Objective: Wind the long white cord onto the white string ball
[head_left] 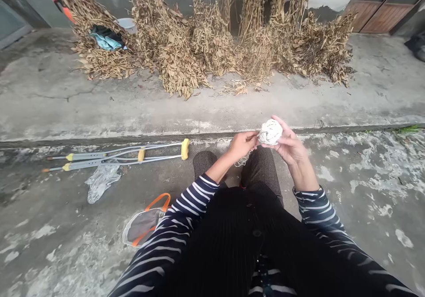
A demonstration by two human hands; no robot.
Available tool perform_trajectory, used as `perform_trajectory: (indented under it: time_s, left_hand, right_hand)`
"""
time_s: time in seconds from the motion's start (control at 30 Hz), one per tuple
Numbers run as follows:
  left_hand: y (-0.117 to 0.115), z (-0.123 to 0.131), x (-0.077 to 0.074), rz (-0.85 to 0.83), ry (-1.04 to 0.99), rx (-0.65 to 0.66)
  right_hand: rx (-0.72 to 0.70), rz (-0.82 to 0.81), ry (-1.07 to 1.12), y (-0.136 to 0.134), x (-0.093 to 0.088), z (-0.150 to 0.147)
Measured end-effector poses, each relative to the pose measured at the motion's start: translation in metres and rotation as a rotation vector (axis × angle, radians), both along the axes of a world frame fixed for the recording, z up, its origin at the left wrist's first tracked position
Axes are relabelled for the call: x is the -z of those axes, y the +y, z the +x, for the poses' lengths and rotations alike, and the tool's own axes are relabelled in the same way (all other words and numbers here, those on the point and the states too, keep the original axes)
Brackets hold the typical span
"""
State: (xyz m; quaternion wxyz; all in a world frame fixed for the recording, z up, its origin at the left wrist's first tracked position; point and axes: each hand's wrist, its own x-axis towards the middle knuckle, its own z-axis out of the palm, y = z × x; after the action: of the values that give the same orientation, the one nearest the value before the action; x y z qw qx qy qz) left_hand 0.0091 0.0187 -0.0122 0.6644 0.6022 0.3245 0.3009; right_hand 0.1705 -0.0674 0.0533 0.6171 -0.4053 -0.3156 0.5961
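Note:
A white ball of string [270, 132] is cupped in my right hand [290, 145], held up in front of my knees. The fingers of that hand curl around the ball. My left hand [241, 144] is pinched on a strand of string that runs to the ball's left side. A loose tangle of string [243, 160] hangs below my left hand, between my knees. Both arms wear dark sleeves with white stripes.
A metal crutch with yellow pads [119, 154] lies on the concrete to my left, beside a crumpled clear plastic bag [101, 181]. A grey bag with orange handles [144, 221] lies near my left elbow. Bundles of dry brown plants [199, 44] lean against the far wall.

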Motion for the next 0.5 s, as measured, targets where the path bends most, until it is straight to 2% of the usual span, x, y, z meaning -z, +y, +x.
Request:
perform_trajectory:
  time_s: [0.13, 0.23, 0.37, 0.43, 0.5]
  left_hand:
    - [0.006, -0.003, 0.003, -0.136, 0.040, 0.028]
    - [0.017, -0.008, -0.013, -0.253, -0.001, 0.081]
    - [0.025, -0.019, -0.044, -0.253, -0.109, 0.258]
    - [0.024, -0.024, -0.051, -0.257, -0.122, 0.323]
    - [0.021, -0.027, -0.050, -0.279, -0.095, 0.347]
  right_hand:
    - [-0.018, -0.008, -0.083, 0.004, 0.000, -0.006]
    - [0.032, 0.022, -0.183, 0.009, -0.002, 0.002]
    - [0.135, 0.091, -0.284, 0.017, -0.014, 0.015]
    - [0.131, 0.087, -0.249, 0.017, -0.020, 0.015]
    - [0.111, 0.080, -0.191, 0.013, -0.026, 0.011]
